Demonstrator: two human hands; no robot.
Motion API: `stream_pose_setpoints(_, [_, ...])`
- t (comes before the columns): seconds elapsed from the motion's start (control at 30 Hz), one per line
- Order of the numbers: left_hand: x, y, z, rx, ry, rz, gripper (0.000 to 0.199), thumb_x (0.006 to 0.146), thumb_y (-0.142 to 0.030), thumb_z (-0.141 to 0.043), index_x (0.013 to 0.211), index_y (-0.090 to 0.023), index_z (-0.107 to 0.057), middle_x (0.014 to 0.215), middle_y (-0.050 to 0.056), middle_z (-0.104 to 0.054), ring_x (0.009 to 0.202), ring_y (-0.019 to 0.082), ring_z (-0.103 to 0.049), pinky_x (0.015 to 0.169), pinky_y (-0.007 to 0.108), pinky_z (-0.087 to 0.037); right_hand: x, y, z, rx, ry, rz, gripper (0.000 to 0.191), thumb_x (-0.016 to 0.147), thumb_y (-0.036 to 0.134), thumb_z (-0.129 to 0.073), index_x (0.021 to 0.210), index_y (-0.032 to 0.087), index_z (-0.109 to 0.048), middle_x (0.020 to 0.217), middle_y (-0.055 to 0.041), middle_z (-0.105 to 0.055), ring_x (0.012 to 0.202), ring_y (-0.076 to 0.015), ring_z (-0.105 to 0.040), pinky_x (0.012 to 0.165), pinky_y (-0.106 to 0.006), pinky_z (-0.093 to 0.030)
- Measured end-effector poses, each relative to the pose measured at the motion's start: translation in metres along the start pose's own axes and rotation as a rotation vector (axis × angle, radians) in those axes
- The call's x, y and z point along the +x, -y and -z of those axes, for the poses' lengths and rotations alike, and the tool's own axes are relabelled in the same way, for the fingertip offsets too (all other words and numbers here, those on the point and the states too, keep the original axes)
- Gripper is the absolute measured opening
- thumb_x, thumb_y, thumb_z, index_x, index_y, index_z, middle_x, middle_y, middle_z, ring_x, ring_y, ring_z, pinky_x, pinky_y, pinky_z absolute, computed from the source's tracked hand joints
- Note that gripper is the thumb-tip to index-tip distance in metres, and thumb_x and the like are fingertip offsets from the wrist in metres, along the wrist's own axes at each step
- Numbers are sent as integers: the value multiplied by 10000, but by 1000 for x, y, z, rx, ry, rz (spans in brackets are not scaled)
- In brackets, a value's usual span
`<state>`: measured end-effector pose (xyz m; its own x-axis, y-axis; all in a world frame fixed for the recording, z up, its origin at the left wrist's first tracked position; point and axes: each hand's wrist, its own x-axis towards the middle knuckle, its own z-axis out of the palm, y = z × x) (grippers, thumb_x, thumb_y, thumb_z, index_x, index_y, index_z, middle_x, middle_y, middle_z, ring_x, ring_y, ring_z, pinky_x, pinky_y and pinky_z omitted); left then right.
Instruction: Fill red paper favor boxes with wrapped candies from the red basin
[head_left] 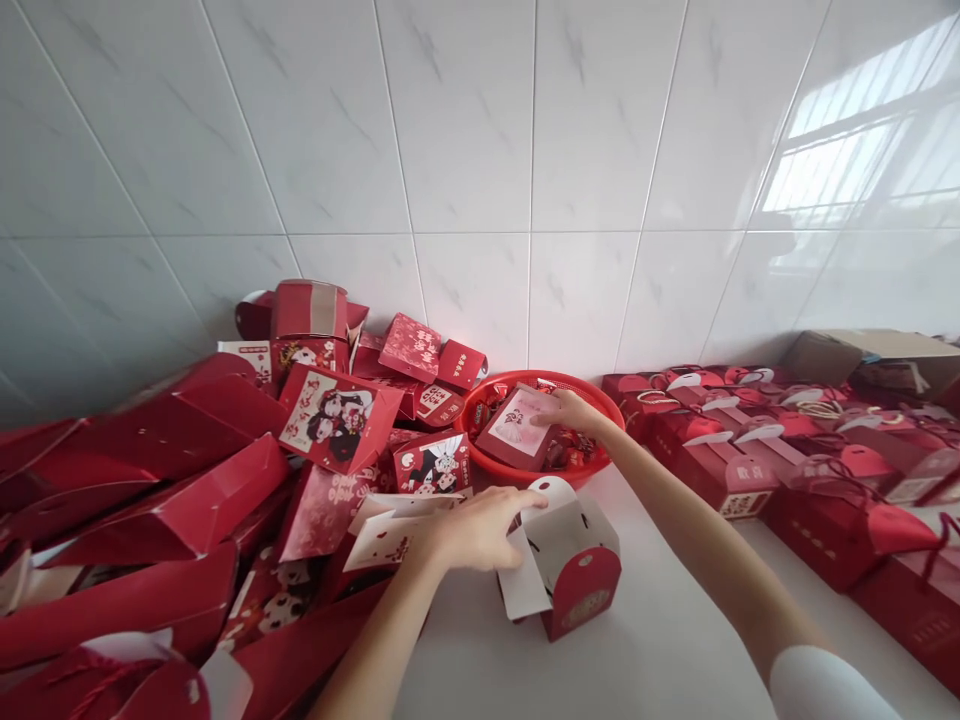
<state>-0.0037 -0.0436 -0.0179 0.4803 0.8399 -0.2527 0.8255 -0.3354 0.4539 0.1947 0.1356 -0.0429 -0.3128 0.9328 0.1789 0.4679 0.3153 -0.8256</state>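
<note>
Holding the open box (589, 600) at its flaps (523, 585), our left hand (487, 530) is nearer. Basket (487, 462) just beyond, our right hand (579, 412) over it; its grip we cannot tell.

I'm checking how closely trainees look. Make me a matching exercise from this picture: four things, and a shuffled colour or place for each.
Column one:
1. Left hand
2. Right hand
3. Basket
4. Carton

Column two:
A. Brown
B. Over the basket
C. Orange-red
D. At the open box

Pairs: 1-D, 2-B, 3-C, 4-A
</note>
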Motion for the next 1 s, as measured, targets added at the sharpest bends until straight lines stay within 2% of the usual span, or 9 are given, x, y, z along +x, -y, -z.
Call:
stream_pose_setpoints(0.13, [2, 3, -1, 5, 15, 0, 803, 674, -209, -627, 1460, -321, -510, 1379, 64, -630, 1307, 343, -533, 1034, 446, -464, 25, 16, 23, 169, -114, 105, 266, 786, 335, -748, 884, 195, -544, 920, -88, -724, 813, -231, -702, 680, -353, -594])
stream_pose_setpoints(0.23, [3, 4, -2, 12, 19, 1, 800, 673, -222, -634, 1457, -319, -508, 1362, 63, -630, 1287, 329, -554, 1038, 423, -468, 59, 27, 36, 203, -239, 169, 241, 799, 273, -713, 859, 214, -487, 951, -65, -704, 874, -227, -689, 725, -357, -585])
stream_pose_setpoints(0.33, [3, 2, -2, 19, 24, -15, 791, 674, -217, -630, 1452, -296, -516, 1363, 77, -623, 1260, 323, -573, 1005, 407, -489, 89, 30, 33, 170, -278, 183, 200, 756, 181, -693, 799, 206, -500, 869, -38, -674, 863, -222, -668, 742, -350, -560])
stream_pose_setpoints(0.43, [2, -2, -1, 29, 25, -9, 774, 673, -219, -629, 1438, -291, -536, 1358, 78, -629, 1249, 329, -575, 999, 412, -490, 105, 21, 20, 114, -293, 147, 145, 760, 148, -653, 820, 201, -532, 823, -33, -641, 854, -224, -643, 759, -359, -543])
stream_pose_setpoints(0.57, [2, -4, 1, 35, 26, -10, 779, 673, -242, -631, 1445, -284, -533, 1327, 87, -638, 1213, 329, -593, 999, 416, -488, 113, 4, 13, 29, -359, 70, 149, 843, 209, -589, 976, 214, -521, 868, -35, -608, 914, -233, -603, 807, -373, -524])
stream_pose_setpoints(0.73, [4, -1, -1, 8, 13, -25, 770, 680, -240, -614, 1443, -299, -525, 1361, 78, -616, 1266, 334, -567, 1003, 417, -492, 112, -3, 22, -79, -261, 13, 192, 894, 314, -592, 1036, 198, -534, 906, -42, -636, 877, -209, -607, 775, -317, -525])
stream_pose_setpoints(0.83, [4, 0, -2, -4, 8, -39, 771, 684, -232, -608, 1448, -288, -522, 1399, 85, -599, 1303, 333, -542, 1045, 425, -462, 106, -1, 23, -153, -249, -36, 320, 904, 336, -607, 1167, 171, -527, 1051, -115, -661, 977, -245, -624, 824, -334, -522])
stream_pose_setpoints(0.93, [4, 0, -3, 0, 3, -41, 767, 692, -240, -610, 1452, -291, -520, 1396, 86, -599, 1294, 329, -547, 1038, 423, -463, 96, 0, 19, -233, -303, -98, 540, 895, 390, -637, 1336, 140, -453, 1204, -207, -620, 1139, -329, -591, 911, -404, -501])
stream_pose_setpoints(1.0, [3, 0, -3, 7, 2, -36, 765, 691, -240, -607, 1449, -303, -522, 1357, 79, -617, 1259, 325, -570, 1010, 414, -481, 89, 2, 19, -275, -349, -133, 618, 918, 444, -598, 1410, 128, -398, 1302, -245, -565, 1221, -369, -553, 951, -451, -483])
